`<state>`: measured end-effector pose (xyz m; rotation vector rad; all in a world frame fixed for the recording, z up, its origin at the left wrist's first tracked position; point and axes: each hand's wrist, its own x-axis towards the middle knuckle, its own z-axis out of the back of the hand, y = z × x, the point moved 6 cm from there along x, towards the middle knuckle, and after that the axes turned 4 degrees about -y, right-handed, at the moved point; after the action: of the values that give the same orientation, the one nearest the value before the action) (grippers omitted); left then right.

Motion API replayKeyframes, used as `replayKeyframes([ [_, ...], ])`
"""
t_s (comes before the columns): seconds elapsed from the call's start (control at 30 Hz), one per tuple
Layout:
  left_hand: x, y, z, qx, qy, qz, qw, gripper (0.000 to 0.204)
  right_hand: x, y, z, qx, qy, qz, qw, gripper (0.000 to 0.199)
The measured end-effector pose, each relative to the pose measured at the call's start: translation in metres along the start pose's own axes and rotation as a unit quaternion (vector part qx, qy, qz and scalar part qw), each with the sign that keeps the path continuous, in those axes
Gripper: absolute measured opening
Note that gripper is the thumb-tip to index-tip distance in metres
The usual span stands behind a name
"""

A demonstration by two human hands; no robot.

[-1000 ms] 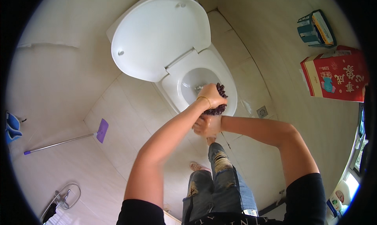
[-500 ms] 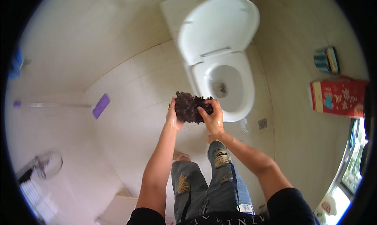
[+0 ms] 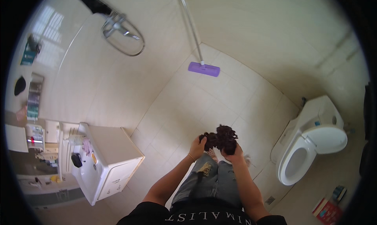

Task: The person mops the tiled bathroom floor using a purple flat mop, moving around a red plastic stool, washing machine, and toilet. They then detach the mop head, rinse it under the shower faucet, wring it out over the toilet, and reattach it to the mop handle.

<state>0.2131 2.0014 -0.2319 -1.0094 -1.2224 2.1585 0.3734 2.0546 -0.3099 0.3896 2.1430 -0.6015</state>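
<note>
A dark brown, shaggy bundle (image 3: 226, 135) with a knobbly, ruffled surface is held between my hands, over the tiled floor and in front of my legs. It looks soft, but I cannot tell just what kind of thing it is. My left hand (image 3: 198, 147) is closed round its thinner left end, thumb on top. Under the thicker right part, my right hand (image 3: 235, 153) grips the lower edge; the bundle hides some of its fingers. The middle of the bundle is narrow and slightly twisted.
A white toilet (image 3: 294, 168) with its lid raised stands at the right. Ahead, a purple flat mop (image 3: 204, 69) leans on the wall. A white washbasin cabinet (image 3: 114, 162) is at the left, a shower mixer (image 3: 118, 26) on the wall above. A red box (image 3: 328, 212) lies lower right.
My view has swung left, bringing the washbasin and shower into sight and putting the toilet at the right. The bundle has gone from a compact clump to a longer, pinched shape between both hands.
</note>
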Motion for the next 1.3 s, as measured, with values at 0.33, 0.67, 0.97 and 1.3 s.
replayKeyframes([
  [0.33, 0.199, -0.063, 0.159, -0.356, -0.148, 0.139, 0.912, 0.043, 0.132, -0.039, -0.255, -0.249, 0.098, -0.08, 0.96, 0.034],
  [0.67, 0.392, -0.087, 0.245, -0.56, -0.112, 0.164, 0.805, 0.033, 0.252, 0.001, -0.471, -0.569, 0.056, 0.19, 0.798, 0.03],
  [0.97, 0.552, -0.067, 0.305, -0.412, -0.125, 0.213, 0.877, 0.035, 0.331, -0.057, -0.625, -0.578, 0.153, 0.265, 0.756, 0.036],
  [1.3, 0.638, -0.014, 0.373, -0.085, -0.187, 0.069, 0.976, 0.017, 0.215, -0.194, -0.723, -0.555, 0.351, 0.208, 0.725, 0.017],
])
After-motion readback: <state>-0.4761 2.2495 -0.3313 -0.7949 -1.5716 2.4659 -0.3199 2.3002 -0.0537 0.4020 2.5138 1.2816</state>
